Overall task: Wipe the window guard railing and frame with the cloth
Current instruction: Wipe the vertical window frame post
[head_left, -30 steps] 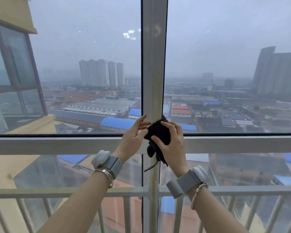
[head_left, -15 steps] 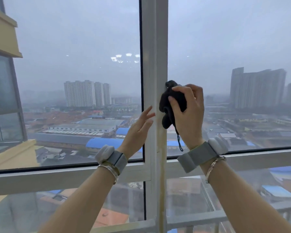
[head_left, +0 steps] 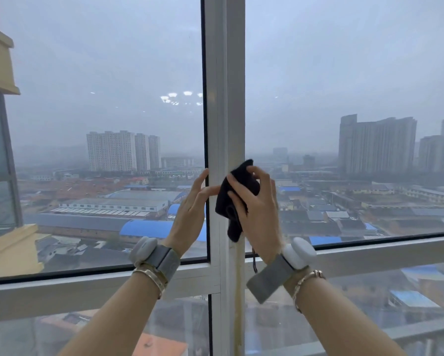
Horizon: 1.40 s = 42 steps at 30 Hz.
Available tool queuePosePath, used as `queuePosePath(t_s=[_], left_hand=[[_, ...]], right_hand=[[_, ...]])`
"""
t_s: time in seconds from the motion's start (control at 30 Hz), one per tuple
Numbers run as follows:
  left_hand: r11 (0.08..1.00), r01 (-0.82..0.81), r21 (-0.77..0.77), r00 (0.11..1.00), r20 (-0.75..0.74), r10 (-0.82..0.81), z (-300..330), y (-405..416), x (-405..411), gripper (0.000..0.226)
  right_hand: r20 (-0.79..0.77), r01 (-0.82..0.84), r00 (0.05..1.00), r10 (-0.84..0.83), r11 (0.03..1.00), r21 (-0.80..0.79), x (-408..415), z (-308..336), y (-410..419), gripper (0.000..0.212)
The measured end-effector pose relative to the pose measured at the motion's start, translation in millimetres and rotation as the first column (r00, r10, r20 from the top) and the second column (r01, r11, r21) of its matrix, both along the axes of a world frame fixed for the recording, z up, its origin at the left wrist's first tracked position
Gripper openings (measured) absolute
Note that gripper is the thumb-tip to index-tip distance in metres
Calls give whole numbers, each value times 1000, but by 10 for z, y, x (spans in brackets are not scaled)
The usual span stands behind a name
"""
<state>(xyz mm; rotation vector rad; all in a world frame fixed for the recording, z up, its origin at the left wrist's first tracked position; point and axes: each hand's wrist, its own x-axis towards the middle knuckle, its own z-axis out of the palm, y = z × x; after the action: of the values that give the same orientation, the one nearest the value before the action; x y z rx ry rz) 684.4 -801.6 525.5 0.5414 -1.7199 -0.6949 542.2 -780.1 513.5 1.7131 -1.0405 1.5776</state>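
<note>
My right hand (head_left: 258, 209) grips the bunched black cloth (head_left: 235, 199) against the white upright of the window frame (head_left: 224, 111), while my left hand (head_left: 192, 209) rests straight-fingered on the frame's left edge, holding nothing. The cloth looks light, soft and floppy, so I'd keep it wadded under my fingers; its loose tail hangs down.

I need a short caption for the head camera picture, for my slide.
Right hand presses a black cloth against the white vertical window frame; left hand rests open fingers beside it.
</note>
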Motion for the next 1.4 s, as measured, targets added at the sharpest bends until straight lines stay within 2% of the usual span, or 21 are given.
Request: queuePosePath(t_s=[0.07, 0.17, 0.27, 0.33, 0.43, 0.5, 0.67, 0.77, 0.97, 1.07, 1.17, 1.27, 1.4], left_hand=[[1000, 6, -2, 1000, 4, -6, 4, 27, -9, 28], [1000, -1, 3, 1000, -8, 1, -1, 0, -12, 34], [1000, 16, 25, 1000, -14, -16, -6, -14, -9, 41], [1000, -1, 5, 1000, 26, 1, -54, -7, 8, 35], [991, -129, -26, 985, 111, 131, -182, 21, 51, 35], [984, -179, -19, 975, 128, 180, -261, -9, 86, 30], [999, -27, 28, 992, 127, 24, -288, -33, 71, 54], [997, 47, 64, 991, 124, -55, -337, -10, 48, 55], [986, 90, 143, 993, 63, -100, -573, 67, 39, 39], [980, 84, 182, 995, 44, -93, -699, 74, 53, 34], [974, 74, 215, 994, 63, -89, -809, 120, 32, 38], [973, 45, 226, 997, 58, -60, -850, 134, -21, 35], [974, -14, 228, 999, 49, 3, -864, 120, -80, 35]], right_hand=[[56, -2, 998, 3, 1000, -29, 79, 324, -28, 30], [100, -9, 995, 13, 999, -43, 193, 625, -114, 41], [50, 50, 998, -49, 998, -26, 248, 430, -217, 66], [96, 30, 995, -32, 999, 25, 271, 79, -226, 71], [78, 61, 995, -65, 997, 50, 261, -339, -170, 64], [36, 82, 996, -84, 995, 54, 236, -308, -170, 62], [89, 47, 995, -53, 997, 59, 275, 364, -223, 64], [106, -66, 993, 59, 996, 63, 205, 425, -236, 65], [155, -214, 968, 195, 971, 112, 145, -324, -210, 71], [105, -223, 973, 206, 955, 195, 122, -875, -168, 67], [29, -201, 979, 202, 933, 298, 70, -1289, -79, 63], [-39, -174, 980, 197, 930, 325, -7, -1074, -73, 63], [49, -217, 976, 212, 939, 266, 29, -497, -119, 60]])
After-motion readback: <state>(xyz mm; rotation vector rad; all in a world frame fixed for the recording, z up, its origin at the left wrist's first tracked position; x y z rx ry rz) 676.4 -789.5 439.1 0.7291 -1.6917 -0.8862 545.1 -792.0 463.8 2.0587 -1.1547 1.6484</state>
